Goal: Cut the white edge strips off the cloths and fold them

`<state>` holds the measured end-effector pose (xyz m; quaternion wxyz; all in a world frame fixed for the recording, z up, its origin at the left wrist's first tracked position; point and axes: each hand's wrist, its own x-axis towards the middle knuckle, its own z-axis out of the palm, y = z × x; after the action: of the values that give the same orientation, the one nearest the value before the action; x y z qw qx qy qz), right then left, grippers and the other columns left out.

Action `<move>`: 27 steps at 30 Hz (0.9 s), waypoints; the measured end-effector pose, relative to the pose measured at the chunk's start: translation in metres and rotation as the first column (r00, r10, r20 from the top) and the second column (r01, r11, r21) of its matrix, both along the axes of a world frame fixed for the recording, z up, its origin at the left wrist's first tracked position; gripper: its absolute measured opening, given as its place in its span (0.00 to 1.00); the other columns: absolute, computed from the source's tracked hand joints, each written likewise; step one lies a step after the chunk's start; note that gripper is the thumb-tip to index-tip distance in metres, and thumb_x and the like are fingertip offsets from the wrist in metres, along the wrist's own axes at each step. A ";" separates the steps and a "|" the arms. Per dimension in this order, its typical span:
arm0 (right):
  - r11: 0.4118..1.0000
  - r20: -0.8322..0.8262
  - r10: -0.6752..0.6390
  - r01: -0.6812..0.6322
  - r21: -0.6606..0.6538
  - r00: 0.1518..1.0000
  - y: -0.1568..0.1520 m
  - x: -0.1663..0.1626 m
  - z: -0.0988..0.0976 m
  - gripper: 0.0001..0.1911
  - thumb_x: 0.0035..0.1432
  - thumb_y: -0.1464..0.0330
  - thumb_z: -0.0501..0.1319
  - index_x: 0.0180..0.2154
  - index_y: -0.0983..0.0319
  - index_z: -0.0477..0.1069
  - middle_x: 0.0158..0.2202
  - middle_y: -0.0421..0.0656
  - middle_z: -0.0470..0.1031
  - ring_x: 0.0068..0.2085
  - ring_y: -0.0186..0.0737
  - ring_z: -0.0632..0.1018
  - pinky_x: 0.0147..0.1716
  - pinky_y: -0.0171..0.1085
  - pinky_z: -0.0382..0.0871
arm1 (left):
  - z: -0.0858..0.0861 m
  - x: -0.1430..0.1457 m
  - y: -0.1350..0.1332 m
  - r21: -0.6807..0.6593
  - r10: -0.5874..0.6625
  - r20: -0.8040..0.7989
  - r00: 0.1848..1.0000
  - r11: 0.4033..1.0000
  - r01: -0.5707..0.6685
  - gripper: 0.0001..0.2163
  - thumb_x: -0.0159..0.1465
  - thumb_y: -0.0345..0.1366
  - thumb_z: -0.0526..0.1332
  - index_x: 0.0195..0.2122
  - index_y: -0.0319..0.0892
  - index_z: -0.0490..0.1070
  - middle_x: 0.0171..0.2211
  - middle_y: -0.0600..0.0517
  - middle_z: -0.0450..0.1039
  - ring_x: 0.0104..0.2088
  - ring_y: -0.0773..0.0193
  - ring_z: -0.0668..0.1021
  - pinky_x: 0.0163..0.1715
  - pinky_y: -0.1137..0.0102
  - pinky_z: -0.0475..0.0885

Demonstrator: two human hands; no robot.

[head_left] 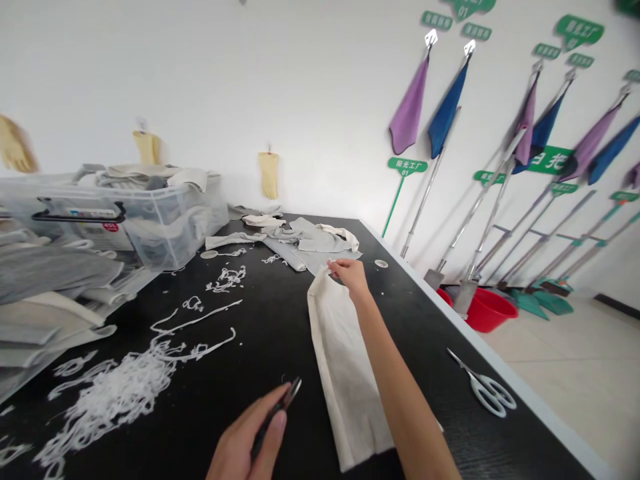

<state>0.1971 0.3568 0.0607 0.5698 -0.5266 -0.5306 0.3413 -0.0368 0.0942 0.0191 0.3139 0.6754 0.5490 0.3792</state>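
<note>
My right hand [350,272] reaches forward, fingers pinched at the far end of a pale grey-white cloth piece [345,360]. A bit of white shows at the fingertips, too small to make out. The cloth lies lengthwise on the black table, partly hidden under my right forearm. At the bottom, my left hand [253,437] is closed around small black thread snips [275,417], whose metal tip points up and to the right, apart from the cloth. White-handled scissors [485,387] lie to the right of the cloth, near the table edge.
A tangled heap of white thread [115,393] covers the table's left part. Grey and white cloth pieces [310,240] lie at the far end. A clear plastic bin [165,230] full of cloth stands left, beside a stack of cloth [50,280]. Red buckets [493,311] stand on the floor.
</note>
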 end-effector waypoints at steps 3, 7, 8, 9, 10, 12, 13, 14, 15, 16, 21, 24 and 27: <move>0.998 0.008 0.058 -0.058 -0.015 0.998 -0.001 0.010 0.008 0.16 0.42 0.58 0.68 0.23 0.66 0.77 0.20 0.42 0.74 0.22 0.33 0.71 0.25 0.33 0.70 | 0.011 0.023 0.044 0.009 0.073 -0.019 0.997 0.997 -0.073 0.20 0.68 0.48 0.52 0.55 0.45 0.71 0.54 0.51 0.74 0.56 0.56 0.74 0.58 0.60 0.67; 0.994 0.031 0.102 -0.101 -0.028 0.994 -0.005 0.023 0.017 0.14 0.42 0.60 0.68 0.23 0.66 0.78 0.19 0.41 0.73 0.21 0.31 0.70 0.22 0.32 0.67 | 0.043 0.054 0.096 0.127 0.116 -0.035 0.993 0.986 -0.111 0.20 0.70 0.46 0.49 0.53 0.43 0.72 0.52 0.50 0.75 0.53 0.55 0.75 0.55 0.60 0.68; 0.994 0.033 0.102 -0.101 -0.027 0.994 -0.006 0.026 0.018 0.14 0.42 0.60 0.68 0.24 0.66 0.78 0.19 0.40 0.72 0.21 0.31 0.69 0.22 0.32 0.66 | 0.051 0.060 0.108 0.175 0.118 -0.057 0.991 0.979 -0.106 0.20 0.70 0.46 0.48 0.53 0.43 0.72 0.51 0.49 0.76 0.52 0.55 0.76 0.54 0.60 0.69; 0.995 0.035 0.101 -0.100 -0.024 0.994 -0.007 0.028 0.020 0.14 0.43 0.60 0.68 0.24 0.66 0.78 0.19 0.40 0.72 0.20 0.31 0.69 0.21 0.31 0.65 | 0.059 0.066 0.119 0.223 0.118 -0.091 0.989 0.970 -0.096 0.20 0.70 0.45 0.48 0.53 0.42 0.72 0.51 0.48 0.76 0.51 0.55 0.76 0.53 0.61 0.69; 0.995 0.035 0.100 -0.099 -0.022 0.994 -0.008 0.030 0.021 0.14 0.43 0.60 0.68 0.25 0.66 0.78 0.19 0.39 0.71 0.20 0.30 0.68 0.21 0.31 0.64 | 0.065 0.072 0.130 0.267 0.123 -0.134 0.983 0.960 -0.084 0.20 0.71 0.44 0.47 0.52 0.41 0.73 0.50 0.47 0.76 0.50 0.55 0.77 0.53 0.61 0.69; 0.995 0.035 0.104 -0.103 -0.017 0.994 -0.009 0.032 0.024 0.14 0.43 0.60 0.68 0.25 0.66 0.78 0.18 0.39 0.70 0.20 0.30 0.67 0.20 0.30 0.62 | 0.072 0.082 0.152 0.337 0.148 -0.245 0.958 0.940 -0.059 0.20 0.71 0.44 0.47 0.53 0.40 0.72 0.50 0.46 0.76 0.50 0.55 0.77 0.52 0.63 0.69; 0.994 0.035 0.107 -0.107 -0.015 0.994 -0.010 0.032 0.025 0.14 0.43 0.60 0.68 0.24 0.66 0.78 0.18 0.39 0.69 0.20 0.29 0.67 0.19 0.30 0.61 | 0.074 0.086 0.162 0.361 0.164 -0.296 0.941 0.931 -0.049 0.20 0.71 0.43 0.47 0.53 0.40 0.72 0.50 0.46 0.76 0.50 0.55 0.77 0.52 0.64 0.69; 0.994 0.034 0.112 -0.111 -0.013 0.993 -0.011 0.032 0.026 0.14 0.43 0.59 0.68 0.24 0.66 0.78 0.17 0.38 0.68 0.20 0.29 0.66 0.19 0.30 0.61 | 0.075 0.090 0.172 0.377 0.177 -0.338 0.924 0.925 -0.040 0.20 0.70 0.44 0.48 0.53 0.40 0.72 0.51 0.46 0.76 0.50 0.55 0.77 0.52 0.65 0.69; 0.993 0.032 0.115 -0.115 -0.010 0.993 -0.012 0.032 0.027 0.15 0.43 0.59 0.68 0.23 0.66 0.77 0.17 0.38 0.68 0.20 0.30 0.66 0.19 0.30 0.60 | 0.076 0.093 0.181 0.388 0.186 -0.370 0.910 0.921 -0.031 0.19 0.70 0.44 0.50 0.54 0.41 0.72 0.51 0.47 0.76 0.51 0.56 0.77 0.52 0.65 0.69; 0.993 0.030 0.117 -0.117 -0.006 0.993 -0.012 0.032 0.028 0.15 0.43 0.59 0.68 0.23 0.66 0.77 0.17 0.38 0.68 0.20 0.30 0.66 0.19 0.30 0.60 | 0.076 0.095 0.189 0.394 0.184 -0.392 0.902 0.919 -0.016 0.19 0.69 0.45 0.51 0.53 0.42 0.73 0.51 0.48 0.76 0.51 0.56 0.77 0.52 0.66 0.69; 0.996 0.012 0.089 -0.090 0.018 0.996 -0.015 0.036 0.031 0.15 0.44 0.59 0.67 0.23 0.66 0.77 0.17 0.38 0.68 0.20 0.29 0.65 0.20 0.31 0.59 | 0.076 0.097 0.214 0.417 0.152 -0.457 0.876 0.907 0.060 0.19 0.67 0.47 0.53 0.51 0.47 0.75 0.47 0.47 0.78 0.48 0.52 0.78 0.50 0.62 0.70; 0.997 0.010 0.074 -0.074 0.027 0.997 -0.015 0.037 0.032 0.15 0.44 0.59 0.67 0.22 0.66 0.76 0.17 0.37 0.67 0.20 0.29 0.65 0.21 0.31 0.58 | 0.072 0.093 0.221 0.422 0.139 -0.486 0.863 0.902 0.092 0.19 0.67 0.47 0.53 0.51 0.47 0.76 0.46 0.47 0.78 0.47 0.51 0.78 0.48 0.61 0.70; 0.997 0.020 0.072 -0.073 0.028 0.997 -0.016 0.037 0.033 0.16 0.44 0.58 0.67 0.20 0.65 0.74 0.17 0.36 0.65 0.20 0.29 0.63 0.21 0.32 0.56 | 0.068 0.091 0.224 0.416 0.107 -0.501 0.859 0.900 0.131 0.18 0.67 0.47 0.53 0.50 0.47 0.76 0.47 0.49 0.78 0.47 0.53 0.78 0.48 0.63 0.71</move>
<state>0.2337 0.3406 0.0940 0.5593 -0.5021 -0.5596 0.3492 0.0542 0.3182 0.0872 -0.0003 0.8078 0.5092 0.2970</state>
